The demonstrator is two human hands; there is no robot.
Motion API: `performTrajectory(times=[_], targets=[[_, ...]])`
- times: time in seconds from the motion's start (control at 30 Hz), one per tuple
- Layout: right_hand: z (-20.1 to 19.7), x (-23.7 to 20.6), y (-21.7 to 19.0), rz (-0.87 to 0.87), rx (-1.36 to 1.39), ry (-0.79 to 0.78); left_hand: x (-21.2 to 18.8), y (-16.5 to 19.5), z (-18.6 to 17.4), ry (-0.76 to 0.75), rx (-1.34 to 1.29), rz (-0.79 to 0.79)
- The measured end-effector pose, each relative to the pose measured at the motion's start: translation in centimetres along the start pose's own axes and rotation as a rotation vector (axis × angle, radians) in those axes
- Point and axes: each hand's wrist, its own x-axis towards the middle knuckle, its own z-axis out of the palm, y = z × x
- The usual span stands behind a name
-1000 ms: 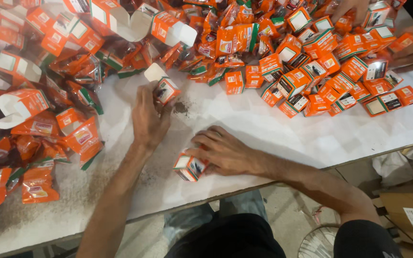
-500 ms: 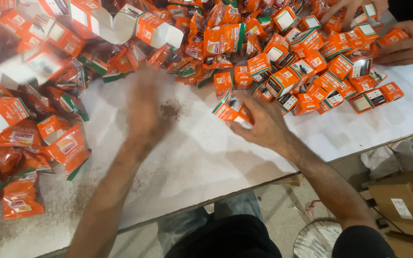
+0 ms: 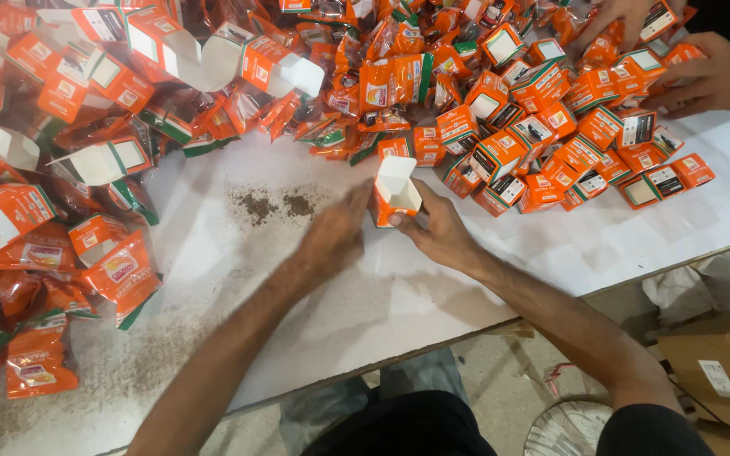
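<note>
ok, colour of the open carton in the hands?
Orange outside, white inside: small open carton, head view.

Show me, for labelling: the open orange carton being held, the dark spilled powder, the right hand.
open orange carton [image 3: 396,190], head view, white inner flap
dark spilled powder [image 3: 274,205], head view, middle
right hand [image 3: 441,232], head view, back

A white table [image 3: 551,245] bears heaped orange cartons [image 3: 568,143], orange sachets [image 3: 120,270] and spilled brown powder [image 3: 276,204]

white table [image 3: 601,245] – grey concrete floor [image 3: 509,371] below, cardboard box [image 3: 711,371] beside.
</note>
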Motion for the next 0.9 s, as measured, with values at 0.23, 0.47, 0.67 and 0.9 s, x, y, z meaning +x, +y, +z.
performTrajectory(times=[0.23, 0.47, 0.67, 0.9], targets=[[0.0, -0.1, 0.7, -0.198, -0.461, -0.09, 6.8, -1.4, -1.8, 0.185, 0.698, 0.202], [-0.1, -0.1, 1.1, -0.323, -0.456, -0.074, 2.6, -3.0, -4.7, 0.058, 0.985, 0.506], [0.5, 0.3, -0.3, -0.241, -0.44, -0.093, -3.2, -3.2, -7.3, -0.162, 0.564, 0.161], [2.9, 0.9, -1.2, -0.239, -0.474, -0.161, -6.1, -3.8, -9.3, 0.03, 0.513, 0.11]])
